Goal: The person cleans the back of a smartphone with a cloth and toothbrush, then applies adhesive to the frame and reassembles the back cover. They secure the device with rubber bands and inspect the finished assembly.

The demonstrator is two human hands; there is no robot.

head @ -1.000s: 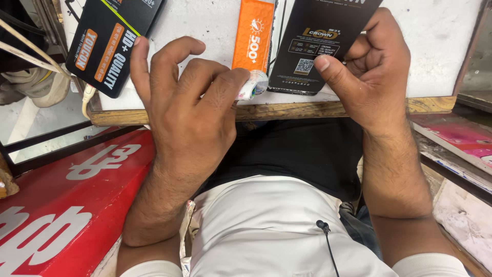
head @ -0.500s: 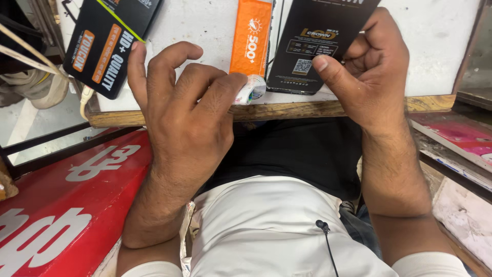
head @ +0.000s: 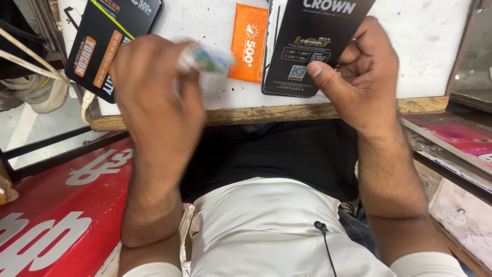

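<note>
Seated at a white worktop (head: pixel 205 97) with a worn wooden front edge (head: pixel 256 114). Right hand (head: pixel 361 77) closed on a flat black card package (head: pixel 312 46), thumb pressed across its lower face, fingers curled behind; package at about one o'clock from the body, tilted and lifted off the top. Left hand (head: pixel 154 97) at eleven o'clock, blurred, fingers pinched shut on a small pale object (head: pixel 207 57) with greenish flecks, too smeared to identify.

For a clean step, probably best: steady the package with a firm thumb, bring the small object in slowly, keep both close over the worktop.

Package: stiff, glossy card, rectangular. Orange sachet (head: pixel 249 43) at twelve o'clock, flat and matte, lying on the top. Second black package (head: pixel 110 41) at ten o'clock, overhanging the corner. Red painted panel (head: pixel 61 215) at eight o'clock, smooth.
</note>
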